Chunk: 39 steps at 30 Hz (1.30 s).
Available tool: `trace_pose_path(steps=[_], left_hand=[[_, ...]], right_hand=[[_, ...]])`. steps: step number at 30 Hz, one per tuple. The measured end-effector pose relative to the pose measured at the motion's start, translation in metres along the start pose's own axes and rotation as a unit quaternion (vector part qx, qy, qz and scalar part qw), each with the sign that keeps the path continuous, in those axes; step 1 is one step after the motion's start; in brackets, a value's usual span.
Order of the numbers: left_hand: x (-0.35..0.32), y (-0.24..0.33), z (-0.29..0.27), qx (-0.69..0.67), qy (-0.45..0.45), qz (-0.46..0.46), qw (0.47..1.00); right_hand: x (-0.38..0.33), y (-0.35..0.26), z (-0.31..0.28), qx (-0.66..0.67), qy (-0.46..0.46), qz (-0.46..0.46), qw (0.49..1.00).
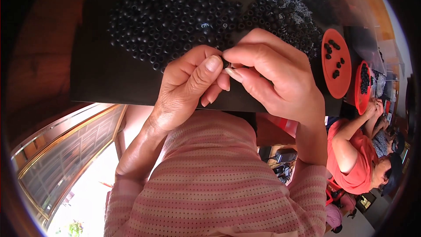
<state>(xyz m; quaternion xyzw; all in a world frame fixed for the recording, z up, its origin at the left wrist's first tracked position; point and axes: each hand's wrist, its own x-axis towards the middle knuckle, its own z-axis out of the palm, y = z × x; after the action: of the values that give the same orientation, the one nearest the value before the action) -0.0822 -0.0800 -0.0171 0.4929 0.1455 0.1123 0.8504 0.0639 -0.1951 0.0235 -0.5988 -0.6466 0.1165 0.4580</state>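
Hundreds of black beads (184, 17) lie heaped across the dark tabletop (105, 74), only a few in the orange dish (337, 79) at its right edge, while left hand (186, 90) and right hand (272, 74) fingers pinch one small bead (226, 63) together above the near edge.

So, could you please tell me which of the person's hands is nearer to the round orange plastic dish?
Right. The right hand lies just beside the round orange plastic dish; the left hand sits beyond it, farther away.
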Motion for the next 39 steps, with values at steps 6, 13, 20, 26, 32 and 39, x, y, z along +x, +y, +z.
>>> trace_pose_path(steps=[6, 13, 20, 26, 32, 39], left_hand=[[-0.001, -0.005, 0.004, -0.035, -0.024, 0.01, 0.999], [-0.011, -0.01, 0.009, 0.03, -0.027, 0.043, 0.998], [-0.011, -0.009, 0.011, 0.172, 0.056, 0.133, 0.974], [-0.01, -0.017, 0.007, 0.081, 0.009, 0.073, 0.994], [-0.004, -0.021, 0.002, 0.007, -0.014, 0.03, 0.999], [-0.009, -0.013, 0.006, 0.024, 0.002, -0.032, 0.999]], right_hand=[[-0.005, 0.004, 0.002, 0.009, 0.029, -0.002, 1.0], [-0.017, -0.003, 0.004, 0.063, 0.047, 0.039, 0.996], [-0.031, 0.0, -0.006, -0.002, 0.088, 0.083, 0.993], [-0.032, 0.046, -0.023, -0.144, 0.08, 0.1, 0.981], [-0.026, 0.054, -0.016, -0.291, 0.047, 0.088, 0.951], [-0.032, 0.001, 0.011, -0.044, 0.071, 0.029, 0.996]])
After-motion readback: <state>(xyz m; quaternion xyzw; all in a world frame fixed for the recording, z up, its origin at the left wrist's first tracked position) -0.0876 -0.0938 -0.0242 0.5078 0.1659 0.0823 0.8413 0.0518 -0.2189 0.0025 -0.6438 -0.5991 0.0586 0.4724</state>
